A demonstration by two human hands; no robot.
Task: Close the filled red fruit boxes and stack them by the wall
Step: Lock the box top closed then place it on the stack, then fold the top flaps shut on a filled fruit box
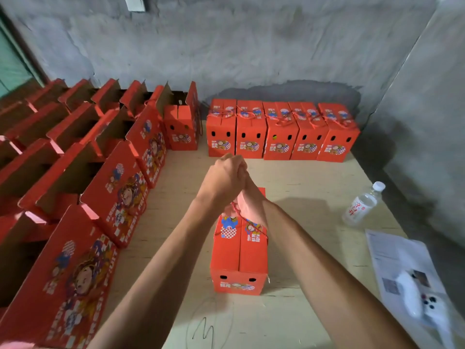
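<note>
Both hands are raised together above a closed red box (239, 258) that stands near the middle of the pale table (314, 197); the left hand (225, 176) is curled into a fist and pressed against the right hand (247, 197), whose fingers are mostly hidden behind it; a red cord (237, 210) is seen running from the box's top up to the hands, and it appears to be gripped by both, though the exact hold cannot be told. The box's two top flaps are shut along a centre seam, with printed pictures on the lid and two dark slots in the near end. A row of five closed boxes (281, 131) is lined up against the grey wall (226, 46); open boxes (75, 159) are ranked at the left; a water bottle (362, 204) lies at the right.
</note>
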